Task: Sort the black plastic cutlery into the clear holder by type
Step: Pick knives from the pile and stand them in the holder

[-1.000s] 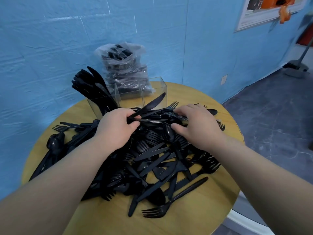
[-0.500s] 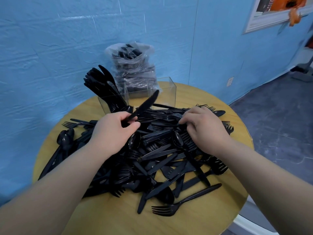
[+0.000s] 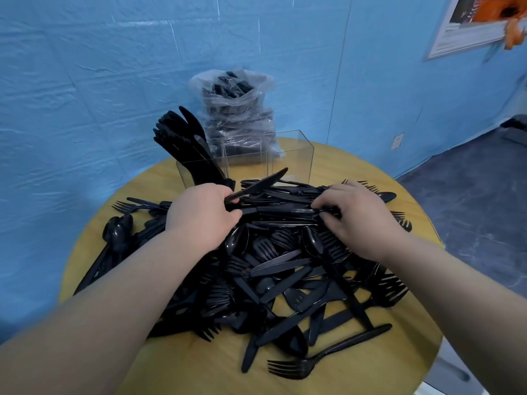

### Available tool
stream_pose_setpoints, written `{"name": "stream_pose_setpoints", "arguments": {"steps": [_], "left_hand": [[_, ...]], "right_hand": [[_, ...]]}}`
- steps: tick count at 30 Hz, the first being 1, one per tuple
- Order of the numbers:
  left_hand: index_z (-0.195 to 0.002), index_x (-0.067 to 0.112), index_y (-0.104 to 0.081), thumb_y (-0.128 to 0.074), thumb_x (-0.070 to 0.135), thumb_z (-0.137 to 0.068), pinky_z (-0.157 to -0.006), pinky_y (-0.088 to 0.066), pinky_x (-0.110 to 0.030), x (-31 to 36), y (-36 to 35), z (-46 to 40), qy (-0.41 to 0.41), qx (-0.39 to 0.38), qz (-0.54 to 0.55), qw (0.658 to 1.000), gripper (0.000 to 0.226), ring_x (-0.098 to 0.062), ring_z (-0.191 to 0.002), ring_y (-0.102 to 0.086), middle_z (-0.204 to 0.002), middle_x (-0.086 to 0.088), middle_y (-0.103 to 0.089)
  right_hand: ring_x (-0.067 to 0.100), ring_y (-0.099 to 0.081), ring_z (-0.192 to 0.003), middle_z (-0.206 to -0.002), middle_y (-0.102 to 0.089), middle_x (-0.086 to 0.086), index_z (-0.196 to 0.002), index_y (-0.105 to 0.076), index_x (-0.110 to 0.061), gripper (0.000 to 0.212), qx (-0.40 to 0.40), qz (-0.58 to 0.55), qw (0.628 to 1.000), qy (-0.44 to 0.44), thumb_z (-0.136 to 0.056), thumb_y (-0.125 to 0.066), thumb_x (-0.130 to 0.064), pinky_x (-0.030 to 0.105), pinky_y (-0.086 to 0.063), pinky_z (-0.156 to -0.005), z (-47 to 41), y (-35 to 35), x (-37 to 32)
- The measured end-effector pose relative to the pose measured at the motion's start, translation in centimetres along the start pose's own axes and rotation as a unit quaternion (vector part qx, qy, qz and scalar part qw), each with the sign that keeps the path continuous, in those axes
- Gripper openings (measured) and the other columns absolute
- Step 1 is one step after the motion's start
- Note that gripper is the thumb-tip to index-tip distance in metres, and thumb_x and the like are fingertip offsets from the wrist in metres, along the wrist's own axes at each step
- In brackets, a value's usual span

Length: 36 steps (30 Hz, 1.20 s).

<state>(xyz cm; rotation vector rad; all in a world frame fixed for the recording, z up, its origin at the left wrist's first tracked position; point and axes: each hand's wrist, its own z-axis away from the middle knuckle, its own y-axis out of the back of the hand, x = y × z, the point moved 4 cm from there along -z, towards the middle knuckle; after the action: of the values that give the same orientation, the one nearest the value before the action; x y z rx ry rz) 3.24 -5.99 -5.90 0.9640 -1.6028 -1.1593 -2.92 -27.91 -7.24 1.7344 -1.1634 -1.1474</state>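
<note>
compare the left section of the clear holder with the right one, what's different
The left section is packed with black knives that stand upright, blades above the rim; the right section holds nothing visible. The left one looks dark, while the right one shows the table through it. Both are clear, square-walled and open-topped.

Two bare forearms reach in from the lower edge of the view, each ending in a bare hand: the left hand [image 3: 203, 215] and the right hand [image 3: 360, 216]. No sleeve, cuff or glove covers either arm as far back as the view shows. The wrists and fingers carry no watch, band or ring. Fingernails, where they show on the right hand, look short and unpainted
</note>
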Motion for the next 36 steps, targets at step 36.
{"name": "stream_pose_setpoints", "arguments": {"steps": [36], "left_hand": [[-0.084, 0.024, -0.055, -0.062, 0.029, -0.089, -0.051, -0.036, -0.026, -2.2, -0.7, 0.0, 0.03, 0.043, 0.143, 0.988, 0.01, -0.011, -0.059, -0.053, -0.066, 0.008, -0.056]], "right_hand": [[0.015, -0.06, -0.087, -0.09, -0.067, -0.007, -0.09, -0.071, -0.023, 0.011, -0.165, -0.029, 0.981, -0.099, -0.089, -0.062, -0.029, 0.023, -0.04, -0.069, -4.2, -0.1, 1.2]]}}
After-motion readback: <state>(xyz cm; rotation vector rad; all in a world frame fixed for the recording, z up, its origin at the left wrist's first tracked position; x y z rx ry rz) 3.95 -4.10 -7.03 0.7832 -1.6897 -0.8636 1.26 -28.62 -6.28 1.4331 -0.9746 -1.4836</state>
